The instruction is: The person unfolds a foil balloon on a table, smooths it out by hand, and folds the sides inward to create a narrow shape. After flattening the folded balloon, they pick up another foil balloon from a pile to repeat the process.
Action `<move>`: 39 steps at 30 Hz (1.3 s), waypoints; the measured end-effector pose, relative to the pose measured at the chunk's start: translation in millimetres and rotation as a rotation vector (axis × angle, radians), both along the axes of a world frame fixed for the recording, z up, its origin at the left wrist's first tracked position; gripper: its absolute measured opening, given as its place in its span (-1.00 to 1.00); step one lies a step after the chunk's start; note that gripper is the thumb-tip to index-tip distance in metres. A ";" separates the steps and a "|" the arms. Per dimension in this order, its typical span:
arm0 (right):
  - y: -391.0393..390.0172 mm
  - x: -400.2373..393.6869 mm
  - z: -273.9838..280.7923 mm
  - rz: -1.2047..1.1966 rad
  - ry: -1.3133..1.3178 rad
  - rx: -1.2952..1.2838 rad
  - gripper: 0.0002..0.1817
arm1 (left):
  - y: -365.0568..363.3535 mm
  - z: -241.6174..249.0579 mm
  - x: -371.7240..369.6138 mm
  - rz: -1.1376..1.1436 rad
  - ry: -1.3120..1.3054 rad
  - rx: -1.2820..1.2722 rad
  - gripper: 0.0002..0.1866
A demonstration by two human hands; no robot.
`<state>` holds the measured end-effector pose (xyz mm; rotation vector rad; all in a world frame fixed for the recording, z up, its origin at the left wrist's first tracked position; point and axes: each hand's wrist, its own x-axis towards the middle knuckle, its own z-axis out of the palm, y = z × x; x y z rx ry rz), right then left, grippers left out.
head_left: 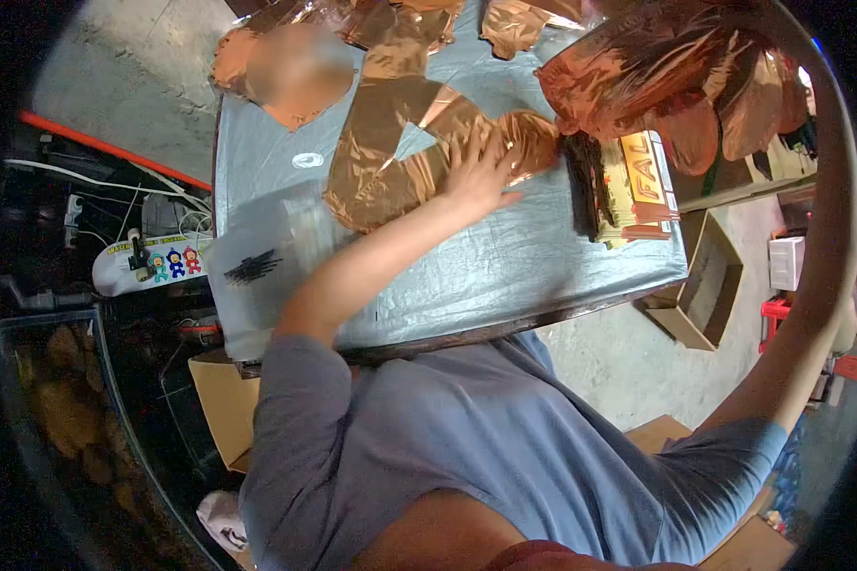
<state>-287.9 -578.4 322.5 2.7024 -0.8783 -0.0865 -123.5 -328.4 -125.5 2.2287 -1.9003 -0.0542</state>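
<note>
My left hand [479, 179] lies flat on a shiny copper-coloured foil balloon [381, 176], its fingers spread. The balloon is deflated and spread on the table, with a small angular hole near its middle. A rounded end of foil [528, 145] sticks out beyond my fingertips. My right arm [824, 257] reaches up along the right edge of the view, and its hand is not visible. Near the top right, a crumpled bunch of copper foil [638, 67] has rounded ends hanging down. Beside it lies a stack of printed packets [638, 190] lettered "FAL".
A silver-grey cover [505, 276] spans the table. More foil pieces [290, 71] lie along its far side. A clear plastic bag [295, 228] with thin black sticks [253, 267] lies at left. A skateboard deck [114, 271] is left of the table; an open cardboard box [700, 285] stands right.
</note>
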 end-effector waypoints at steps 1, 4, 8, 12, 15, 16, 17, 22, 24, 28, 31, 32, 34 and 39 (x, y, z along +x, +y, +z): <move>-10.6 -0.7 -0.3 0.021 -0.067 0.026 -0.58 | 12.6 6.5 -1.6 -0.002 0.001 0.001 -0.01; -17.2 -0.5 4.4 -0.022 -0.137 0.080 -0.61 | 56.4 23.8 3.5 -0.365 -0.057 0.099 -0.18; 1.0 13.1 10.7 0.033 -0.114 0.147 -0.63 | 107.0 55.4 18.5 -0.650 0.229 0.262 -0.41; 16.3 19.7 8.9 0.111 -0.142 0.059 -0.61 | 129.2 97.9 32.7 -0.714 0.447 0.521 -0.75; 11.7 25.2 6.4 0.111 -0.124 -0.004 -0.60 | 137.8 87.8 51.6 -0.411 0.643 0.557 -0.73; 11.5 26.5 4.9 0.068 -0.125 -0.006 -0.59 | 141.2 79.5 54.5 -0.282 0.710 0.541 -0.71; 12.4 27.9 3.6 0.072 -0.128 -0.003 -0.59 | 144.3 74.4 56.5 -0.154 0.779 0.513 -0.68; 22.1 35.1 -1.3 -0.005 -0.244 0.079 -0.55 | 131.8 33.6 7.8 0.368 0.287 0.034 -0.21; 16.4 35.7 0.0 0.031 -0.245 0.142 -0.53 | 123.1 11.2 12.4 0.352 0.113 0.065 -0.15; 15.0 29.8 8.9 0.063 -0.201 0.120 -0.51 | 108.1 14.1 66.2 0.084 -0.020 0.060 -0.17; 30.0 25.0 19.0 0.081 -0.135 -0.011 -0.50 | 107.3 22.8 120.3 -0.167 -0.045 0.117 -0.16; 36.5 22.9 23.2 0.083 -0.119 -0.057 -0.50 | 109.9 28.0 132.7 -0.183 -0.105 0.133 -0.14; 48.8 19.4 33.0 0.083 -0.091 -0.146 -0.49 | 116.3 31.8 166.2 -0.186 -0.126 0.141 -0.15; 69.3 19.1 40.1 0.076 -0.030 -0.324 -0.47 | 97.5 37.8 191.2 -0.019 -0.096 0.080 -0.07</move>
